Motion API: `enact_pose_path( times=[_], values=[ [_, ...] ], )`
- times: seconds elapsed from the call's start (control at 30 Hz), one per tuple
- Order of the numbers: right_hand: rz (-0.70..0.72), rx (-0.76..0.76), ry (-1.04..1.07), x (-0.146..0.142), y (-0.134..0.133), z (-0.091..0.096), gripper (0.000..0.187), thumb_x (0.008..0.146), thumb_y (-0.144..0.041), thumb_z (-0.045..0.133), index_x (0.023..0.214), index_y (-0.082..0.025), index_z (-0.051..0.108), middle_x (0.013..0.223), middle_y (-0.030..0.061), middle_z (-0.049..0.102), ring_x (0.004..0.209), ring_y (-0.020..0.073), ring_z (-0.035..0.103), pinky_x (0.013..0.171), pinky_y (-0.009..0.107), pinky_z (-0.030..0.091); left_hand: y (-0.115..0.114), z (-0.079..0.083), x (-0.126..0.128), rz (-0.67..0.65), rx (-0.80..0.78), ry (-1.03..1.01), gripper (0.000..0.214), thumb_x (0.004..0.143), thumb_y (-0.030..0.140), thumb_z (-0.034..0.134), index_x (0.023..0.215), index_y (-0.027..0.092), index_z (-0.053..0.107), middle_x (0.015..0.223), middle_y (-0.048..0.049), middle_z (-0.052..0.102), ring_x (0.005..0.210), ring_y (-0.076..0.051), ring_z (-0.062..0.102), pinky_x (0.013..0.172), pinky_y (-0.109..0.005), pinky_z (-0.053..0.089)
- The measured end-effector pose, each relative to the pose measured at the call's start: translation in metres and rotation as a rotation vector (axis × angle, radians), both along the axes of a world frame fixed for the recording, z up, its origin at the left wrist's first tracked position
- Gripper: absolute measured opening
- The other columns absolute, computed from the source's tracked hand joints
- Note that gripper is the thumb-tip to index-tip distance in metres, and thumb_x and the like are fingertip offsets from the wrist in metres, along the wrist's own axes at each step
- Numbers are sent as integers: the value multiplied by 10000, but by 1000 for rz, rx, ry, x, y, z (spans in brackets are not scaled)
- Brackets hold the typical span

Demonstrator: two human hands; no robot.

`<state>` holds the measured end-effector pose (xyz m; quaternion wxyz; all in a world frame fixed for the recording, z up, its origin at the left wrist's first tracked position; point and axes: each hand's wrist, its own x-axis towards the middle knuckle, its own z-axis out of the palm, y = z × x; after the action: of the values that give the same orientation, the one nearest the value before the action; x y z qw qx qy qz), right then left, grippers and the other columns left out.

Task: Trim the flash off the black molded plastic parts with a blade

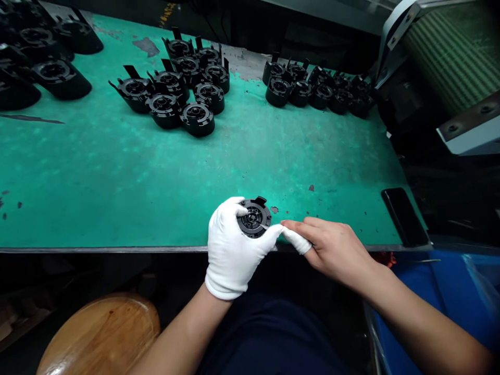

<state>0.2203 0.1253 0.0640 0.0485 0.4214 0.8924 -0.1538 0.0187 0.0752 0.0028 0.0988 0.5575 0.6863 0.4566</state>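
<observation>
Going from the left: there's a wooden stool (101,336) down low, some bigger black housings (58,78) at the far corner of the green surface (117,177), then a bunch of round black pieces (183,91) standing close together mid-surface.

The left hand (230,250), in a white glove, has its fingers wrapped around a round black part (254,217). It's held up just over the front edge of the surface, not resting on it. The right hand (332,247) is bare apart from one white-wrapped fingertip. Its fingers are pinched narrow right at the part's rim, touching the gloved thumb. Can't tell if there's something small between them.

What I'd worry about: the part hangs past the edge, so if the grip slips it probably drops to the lap or the floor instead of the surface. And those bare fingers are working tight against the rim, so a slip could nick them.

Further right there's another row of black pieces (316,88) at the back, with a phone (404,216) lying flat by the front corner. An elbow bump could knock it off.

The only container is a blue bin (422,291) below the right corner. What's in it isn't clear, just a bit of red at its top edge
</observation>
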Motion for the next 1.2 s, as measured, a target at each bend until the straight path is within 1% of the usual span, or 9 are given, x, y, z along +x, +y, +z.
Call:
enact_pose_path(
  times=[0.17,0.23,0.33,0.4,0.53,0.63,0.77,0.93,1.2],
  values=[
    [-75,72,-59,-11,-2,-1,399,961,-264,488,1328,-345,623,907,21,710,813,228,688,602,304,443,1,3,3,23,21,37,537,704,491,812,1024,205,490,1166,-102,624,1081,-255,637,972,-394,496],
    [-102,45,23,-8,-2,0,378,976,-259,473,1311,-328,634,978,24,730,872,222,692,671,306,476,0,4,3,27,5,29,552,699,505,809,1037,198,499,1180,-112,626,1097,-271,634,990,-417,492],
    [-103,-9,170,0,4,2,347,1007,-280,449,1294,-305,641,1154,22,729,993,201,683,811,297,492,1,8,-6,-68,-57,-4,564,696,511,807,1078,199,534,1183,-106,641,1111,-279,636,1017,-433,490],
    [-50,-39,169,5,12,4,340,1015,-311,453,1302,-314,637,1168,19,727,1005,196,680,839,294,484,2,12,-17,-162,-103,-4,622,690,516,812,1157,204,545,1208,-99,646,1133,-276,636,1035,-423,491],
    [102,-71,69,7,30,3,364,1031,-373,429,1340,-333,617,1033,31,731,917,194,680,747,285,461,10,24,-46,-367,-259,5,795,700,528,804,1354,225,471,1354,-82,595,1251,-265,589,1105,-400,458],
    [199,-78,38,1,42,3,385,1037,-404,407,1357,-334,609,970,36,710,854,185,668,678,278,416,19,32,-62,-498,-342,-3,791,717,510,796,1382,246,459,1418,-58,555,1297,-250,559,1131,-377,437],
    [297,-77,13,-9,58,8,381,1034,-450,408,1334,-358,625,878,21,676,798,181,641,628,280,351,29,39,-71,-597,-418,14,805,706,487,811,1392,253,462,1421,-49,553,1272,-243,574,1109,-362,455],
    [351,-72,-37,-18,69,14,396,1037,-497,357,1297,-396,639,829,4,659,755,183,621,591,288,291,33,41,-72,-643,-435,-4,810,711,482,810,1401,250,454,1420,-48,550,1272,-237,568,1107,-354,452],
    [193,62,-77,-19,53,7,364,992,-322,458,1311,-363,628,932,5,703,800,201,648,552,305,277,30,36,-69,-610,-410,-34,762,716,458,810,1370,257,476,1407,-39,557,1283,-235,558,1122,-350,443]
  ],
)
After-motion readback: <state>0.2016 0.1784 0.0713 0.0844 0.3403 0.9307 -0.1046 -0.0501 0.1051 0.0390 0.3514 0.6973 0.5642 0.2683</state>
